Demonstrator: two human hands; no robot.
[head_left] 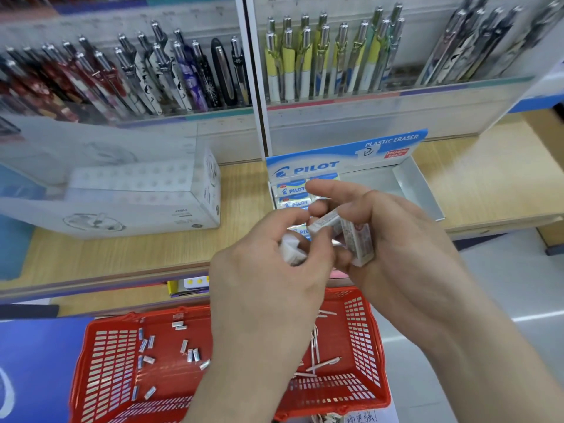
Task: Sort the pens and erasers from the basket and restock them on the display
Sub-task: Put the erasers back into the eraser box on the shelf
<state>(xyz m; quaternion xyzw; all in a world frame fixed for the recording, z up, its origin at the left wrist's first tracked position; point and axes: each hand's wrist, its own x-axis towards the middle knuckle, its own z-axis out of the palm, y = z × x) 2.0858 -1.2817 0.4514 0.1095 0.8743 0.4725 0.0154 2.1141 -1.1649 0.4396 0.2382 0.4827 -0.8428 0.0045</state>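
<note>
Gripping wrapped erasers (358, 239) in left hand (268, 270) and right hand (403, 239), above red basket (370, 340) holding loose erasers (146, 346) and pens (323, 363), before Pilot eraser box (412, 184).

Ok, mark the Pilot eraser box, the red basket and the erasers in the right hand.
Pilot eraser box (317, 170): head view, blue header card.
red basket (106, 360): head view, left slotted wall.
erasers (357, 239): head view, side of the held stack.
</note>
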